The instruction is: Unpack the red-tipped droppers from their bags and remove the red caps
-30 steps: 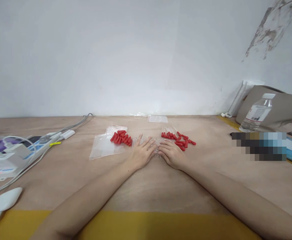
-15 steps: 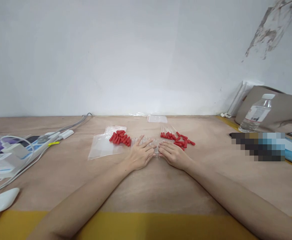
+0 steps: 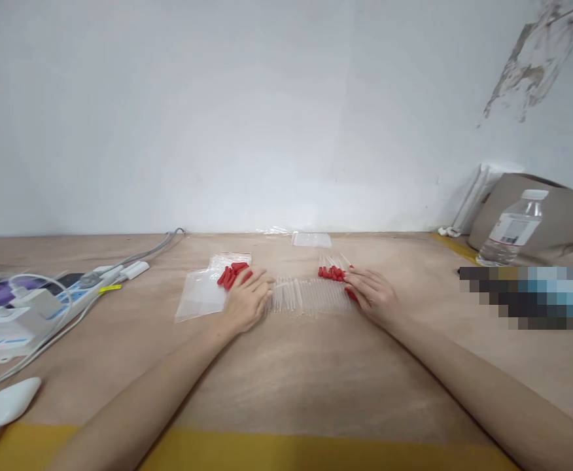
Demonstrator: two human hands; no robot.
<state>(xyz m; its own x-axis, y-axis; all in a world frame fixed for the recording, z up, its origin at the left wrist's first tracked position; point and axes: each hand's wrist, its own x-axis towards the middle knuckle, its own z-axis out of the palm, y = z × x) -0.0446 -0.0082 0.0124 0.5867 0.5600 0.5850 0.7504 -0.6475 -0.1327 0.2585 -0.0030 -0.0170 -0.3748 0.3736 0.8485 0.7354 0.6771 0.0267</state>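
A row of clear thin glass tubes (image 3: pixel 310 296) lies side by side on the brown table (image 3: pixel 296 366) between my hands. My left hand (image 3: pixel 247 299) rests flat at the row's left end, fingers stretched out, partly over a pile of small red rubber caps (image 3: pixel 231 273). At the row's right end my right hand (image 3: pixel 372 296) lies flat with its fingers spread, covering part of a second group of red caps (image 3: pixel 331 272) fitted on tubes. Neither hand grips anything.
A clear zip bag (image 3: pixel 199 294) lies left of the red caps, another small bag (image 3: pixel 311 239) near the wall. A power strip with cables (image 3: pixel 46 302) and a white device (image 3: pixel 6 404) fill the left side. A water bottle (image 3: pixel 512 229) and cardboard (image 3: pixel 556 212) stand at the right.
My hands have slid apart from the middle, the left one leftward and the right one rightward, uncovering the spread row of glass tubes. The view has tilted slightly.
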